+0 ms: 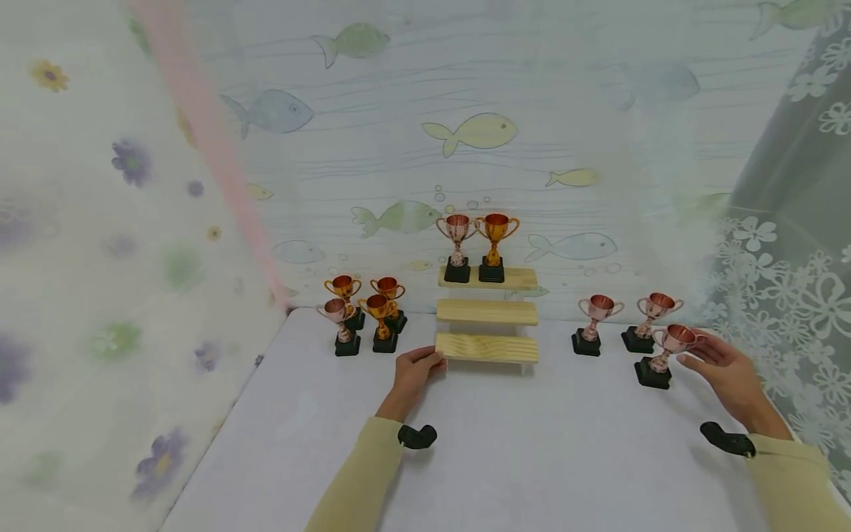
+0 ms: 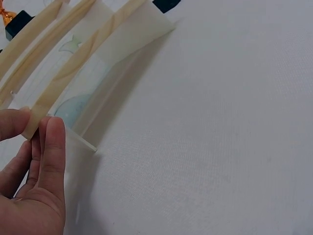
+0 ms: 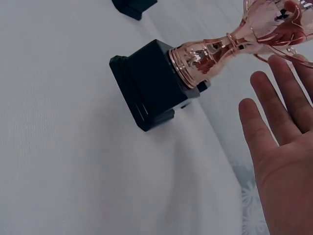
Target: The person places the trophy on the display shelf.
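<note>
Rose-gold trophy cup [image 1: 677,338]: at the right of the counter [image 1: 499,458], the nearest of three there; whether its base [image 3: 151,83] is fully down, I cannot tell.
Right hand [image 1: 728,377]: at the cup's right side, fingers mostly straight beside the handle; whether finger and thumb pinch it, I cannot tell.
Left hand [image 1: 412,373]: pinching the left end of the lowest step [image 1: 487,347] of the three-tier wooden stand [image 1: 487,312].
Trophy weight: probably light.
Trophy feel: likely stiff; the mirror-like finish could be slippery.
Weak spots: the thin handles [image 1: 657,337] look easiest to snap.
Best hold: the stem [image 3: 234,41] or the blocky black base.
Stand handling: rigid steps, probably light enough to slide if nudged.
Writing: no brand, label or lettering readable on trophy or stand.
</note>
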Action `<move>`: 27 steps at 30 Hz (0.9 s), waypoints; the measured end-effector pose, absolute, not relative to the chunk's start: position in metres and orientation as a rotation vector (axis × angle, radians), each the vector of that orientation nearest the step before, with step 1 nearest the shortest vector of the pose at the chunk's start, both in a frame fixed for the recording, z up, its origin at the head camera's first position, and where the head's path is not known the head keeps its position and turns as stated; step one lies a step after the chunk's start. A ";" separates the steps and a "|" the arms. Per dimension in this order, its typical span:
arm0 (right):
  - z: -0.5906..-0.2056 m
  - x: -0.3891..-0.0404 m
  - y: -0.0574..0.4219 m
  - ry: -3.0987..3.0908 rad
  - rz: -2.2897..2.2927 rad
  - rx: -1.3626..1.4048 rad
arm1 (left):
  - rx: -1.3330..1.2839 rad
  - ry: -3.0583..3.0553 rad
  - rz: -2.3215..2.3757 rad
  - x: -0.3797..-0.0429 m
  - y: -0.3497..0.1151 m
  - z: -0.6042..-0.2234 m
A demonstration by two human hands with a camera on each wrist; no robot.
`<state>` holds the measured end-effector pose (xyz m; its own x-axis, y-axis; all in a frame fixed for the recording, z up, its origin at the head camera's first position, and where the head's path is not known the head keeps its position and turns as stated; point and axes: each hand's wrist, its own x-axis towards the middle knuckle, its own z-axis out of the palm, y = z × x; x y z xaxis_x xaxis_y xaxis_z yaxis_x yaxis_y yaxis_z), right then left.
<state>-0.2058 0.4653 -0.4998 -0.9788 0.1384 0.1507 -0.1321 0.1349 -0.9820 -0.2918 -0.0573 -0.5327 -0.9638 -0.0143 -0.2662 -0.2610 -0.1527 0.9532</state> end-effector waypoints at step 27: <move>-0.474 -0.206 0.436 -2.456 1.571 -0.076 | -0.316 1.886 2.291 -0.292 -0.058 -0.534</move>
<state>-0.2056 0.4361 -0.4743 -0.9734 0.1636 0.1607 -0.0772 0.4259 -0.9015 -0.2924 -0.0575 -0.5343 -0.9655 -0.0128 -0.2602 -0.2529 -0.1938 0.9479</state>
